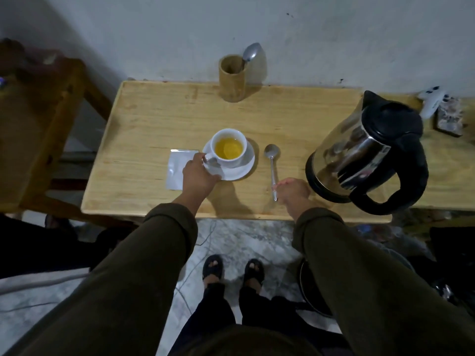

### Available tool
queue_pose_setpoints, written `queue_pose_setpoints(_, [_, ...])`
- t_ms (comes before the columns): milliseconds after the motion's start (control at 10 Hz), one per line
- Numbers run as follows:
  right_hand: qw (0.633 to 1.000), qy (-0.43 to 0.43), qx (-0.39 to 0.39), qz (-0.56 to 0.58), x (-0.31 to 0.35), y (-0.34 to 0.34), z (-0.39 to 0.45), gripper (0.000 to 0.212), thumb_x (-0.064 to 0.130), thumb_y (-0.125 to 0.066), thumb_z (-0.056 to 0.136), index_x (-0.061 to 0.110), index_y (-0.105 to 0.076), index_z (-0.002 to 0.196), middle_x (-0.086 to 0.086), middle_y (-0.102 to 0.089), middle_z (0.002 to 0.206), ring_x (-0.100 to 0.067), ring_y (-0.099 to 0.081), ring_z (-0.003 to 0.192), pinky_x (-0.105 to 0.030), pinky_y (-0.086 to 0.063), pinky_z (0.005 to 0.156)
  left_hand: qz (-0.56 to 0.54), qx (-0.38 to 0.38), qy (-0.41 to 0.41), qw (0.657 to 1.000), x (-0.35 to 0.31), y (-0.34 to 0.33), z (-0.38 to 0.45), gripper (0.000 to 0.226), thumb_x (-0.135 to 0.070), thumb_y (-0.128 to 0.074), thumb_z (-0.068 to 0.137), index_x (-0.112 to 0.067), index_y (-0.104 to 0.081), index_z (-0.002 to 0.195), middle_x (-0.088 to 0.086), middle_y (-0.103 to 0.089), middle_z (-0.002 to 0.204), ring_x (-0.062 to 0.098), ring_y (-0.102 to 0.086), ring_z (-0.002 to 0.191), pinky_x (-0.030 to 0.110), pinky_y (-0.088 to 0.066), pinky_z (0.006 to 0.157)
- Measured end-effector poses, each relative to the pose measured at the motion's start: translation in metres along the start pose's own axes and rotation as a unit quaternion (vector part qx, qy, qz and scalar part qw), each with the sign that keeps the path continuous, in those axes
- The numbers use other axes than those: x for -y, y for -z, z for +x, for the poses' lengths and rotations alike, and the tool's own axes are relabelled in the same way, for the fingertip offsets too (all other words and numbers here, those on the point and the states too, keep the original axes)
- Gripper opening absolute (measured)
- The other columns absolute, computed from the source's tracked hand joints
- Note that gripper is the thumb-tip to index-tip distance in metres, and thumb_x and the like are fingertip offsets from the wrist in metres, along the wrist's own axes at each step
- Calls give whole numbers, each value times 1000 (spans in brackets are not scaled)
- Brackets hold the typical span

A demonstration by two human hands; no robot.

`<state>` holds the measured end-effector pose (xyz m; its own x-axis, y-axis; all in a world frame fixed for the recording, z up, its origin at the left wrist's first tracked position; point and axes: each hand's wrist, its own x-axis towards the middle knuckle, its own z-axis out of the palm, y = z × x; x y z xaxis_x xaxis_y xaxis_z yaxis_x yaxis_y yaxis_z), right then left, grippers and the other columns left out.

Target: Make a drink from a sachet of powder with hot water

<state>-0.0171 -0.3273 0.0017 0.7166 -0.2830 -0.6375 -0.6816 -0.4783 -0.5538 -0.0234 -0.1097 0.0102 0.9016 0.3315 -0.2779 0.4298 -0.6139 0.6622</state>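
Person stands at a small wooden table (pixel 154 119) pushed against a grey wall, both arms in dark olive sleeves reaching forward. White cup (pixel 229 147) sits on a white saucer (pixel 239 170) near the table's middle, holding clear yellow liquid. Left hand (pixel 199 176) is at the saucer's left edge, fingers curled at the cup's handle; grip looks closed around the handle, though the fingertips are partly hidden so contact is not fully clear. A white sachet (pixel 177 168) lies flat on the table just left of the saucer, partly under the left hand.

Spoon (pixel 273 165) lies on the table right of the saucer, bowl pointing toward the wall, handle toward the person. Right hand (pixel 293 191) is at the handle's near end, fingers pinched on its tip; spoon is flat on the wood.

Steel kettle (pixel 367 152) with black lid and handle stands at the right end of the table, just right of the right hand, not touched. A bamboo holder (pixel 232 78) stands at the back edge by the wall with a second spoon (pixel 250 52) standing in it. Wooden chair (pixel 38 111) to the left of the table. Sandalled feet on marble floor (pixel 244 240) below.
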Motion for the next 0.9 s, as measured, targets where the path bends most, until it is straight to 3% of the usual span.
queue_pose_setpoints(300, [997, 34, 13, -63, 0, 2, 17, 26, 11, -59, 86, 6, -69, 109, -16, -68, 115, -31, -64, 109, -35, -53, 91, 11, -35, 20, 999, -2, -8, 1, 56, -16, -75, 70, -6, -53, 121, 16, -66, 115, 33, -62, 108, 37, -48, 92])
queue_pose_setpoints(400, [991, 40, 9, -124, 5, 4, 14, 25, 17, -62, 87, 7, -69, 108, -13, -69, 115, -29, -65, 107, -31, -53, 72, 10, -44, 25, 999, -3, -10, 1, 54, -14, -74, 71, -6, -54, 120, 15, -66, 116, 32, -62, 109, 36, -47, 91])
queue_pose_setpoints(500, [984, 44, -17, -171, 12, 8, 10, 27, 25, -68, 83, 9, -71, 104, -8, -69, 112, -26, -65, 103, -26, -49, 69, 6, -38, 28, 999, -4, -10, 0, 53, -12, -73, 72, -5, -53, 121, 16, -65, 117, 34, -61, 109, 37, -47, 91])
queue_pose_setpoints(600, [983, 46, -23, -176, 10, 8, 11, 30, 26, -71, 82, 7, -70, 105, -9, -69, 113, -27, -64, 105, -30, -52, 80, 12, -42, 23, 999, -5, -9, 0, 50, -10, -68, 77, -5, -52, 123, 17, -64, 119, 34, -59, 111, 36, -46, 92])
queue_pose_setpoints(700, [977, 57, -30, -202, 13, 13, 1, 32, 31, -68, 84, 6, -70, 104, -8, -70, 112, -26, -64, 105, -27, -50, 77, -7, -30, 27, 999, -9, -4, -5, 52, -11, -64, 82, -5, -46, 131, 17, -60, 126, 33, -57, 116, 32, -43, 89])
queue_pose_setpoints(800, [976, 83, -40, -197, 19, 15, -8, 28, 27, -64, 86, 5, -70, 101, -9, -70, 108, -27, -64, 104, -28, -52, 79, -46, -50, 21, 997, -11, 0, -3, 60, -12, -62, 85, -4, -38, 139, 19, -54, 132, 33, -52, 122, 33, -42, 95])
queue_pose_setpoints(900, [995, 75, -5, -63, 6, 3, -30, 13, 24, -65, 83, 12, -67, 89, -8, -70, 94, -29, -67, 95, -36, -54, 85, -66, -56, 40, 995, -4, 2, -19, 62, -16, -64, 86, -4, -38, 140, 18, -51, 137, 32, -50, 127, 37, -40, 104])
